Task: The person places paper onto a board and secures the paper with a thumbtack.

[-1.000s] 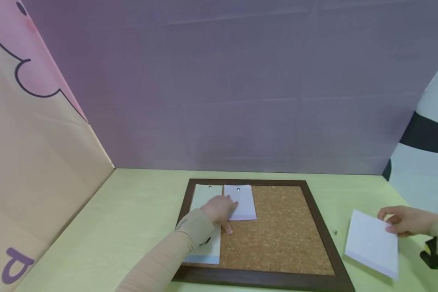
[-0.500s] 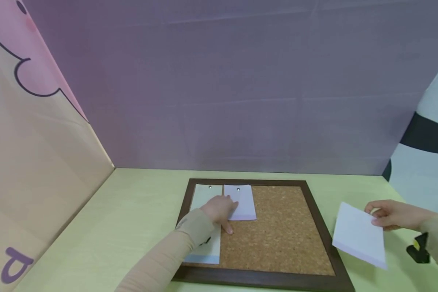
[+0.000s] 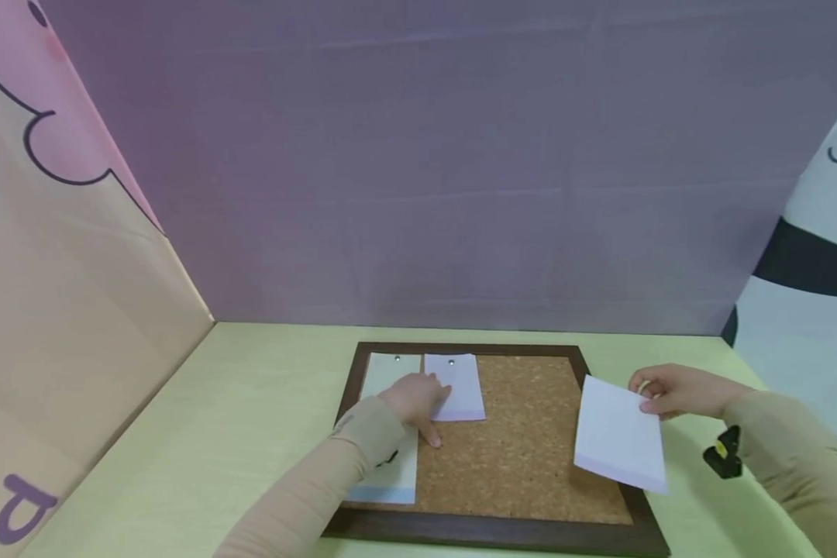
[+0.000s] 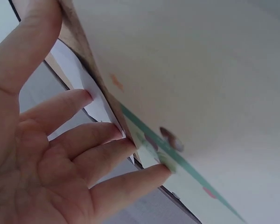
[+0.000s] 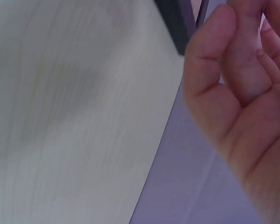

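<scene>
A cork board [image 3: 523, 457] in a dark brown frame lies flat on the table. My left hand [image 3: 413, 399] rests over two pinned papers there: a long pale sheet [image 3: 399, 477] with a blue lower edge and a shorter white sheet [image 3: 466, 395]. In the left wrist view, its spread, slightly bent fingertips touch the paper edges. Over the board's right frame, my right hand [image 3: 694, 391] pinches a white sheet or thin pad [image 3: 621, 434] by its upper right edge, tilted and raised. That white sheet does not show clearly in the right wrist view.
Metal pushpins [image 3: 451, 362] hold the papers' top edges. The pale table [image 3: 272, 403] extends around the board. Behind stands a purple-grey backdrop [image 3: 404, 194], with printed cartoon panels on both sides.
My right hand has carried the white sheet leftward from beside the board to over its right frame. My left hand has stayed in place. The head view has shifted slightly.
</scene>
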